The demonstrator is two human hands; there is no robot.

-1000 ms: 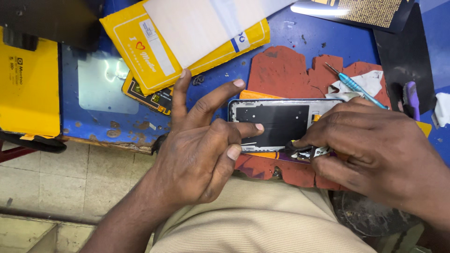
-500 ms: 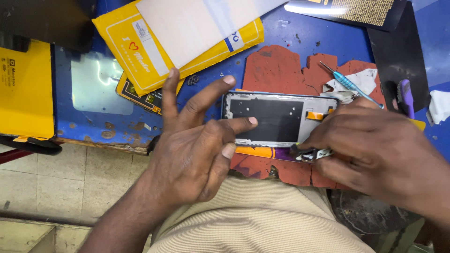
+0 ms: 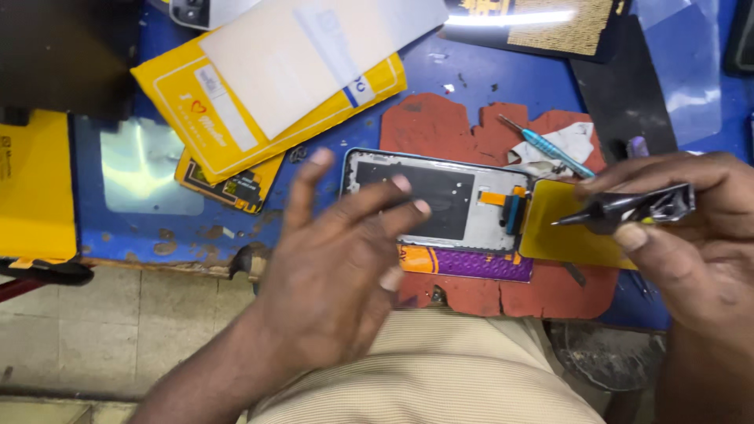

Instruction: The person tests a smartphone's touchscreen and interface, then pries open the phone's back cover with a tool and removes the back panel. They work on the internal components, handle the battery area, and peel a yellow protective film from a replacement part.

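Observation:
An opened phone frame [image 3: 463, 200], silver with a dark panel and an orange flex cable, lies on a red-brown mat [image 3: 448, 129]. My left hand [image 3: 338, 267] rests beside it, fingertips touching the frame's left half, fingers apart and slightly blurred. My right hand [image 3: 691, 235] is at the right, holding black pointed tweezers [image 3: 620, 208] whose tip hovers over a yellow sheet [image 3: 561, 232] beside the frame's right end. A purple and orange strip [image 3: 471, 261] lies along the frame's near edge.
A teal-handled tool [image 3: 546, 147] and a white cloth [image 3: 565, 141] lie behind the frame. Yellow envelopes [image 3: 236, 137] with a pale sheet sit at the back left on the blue bench [image 3: 503, 78]. A dark mat [image 3: 624, 90] is at the right.
My right hand lifted off the frame's lower right corner and moved right with the tweezers. The yellow sheet now shows. My left hand's fingers shifted along the frame.

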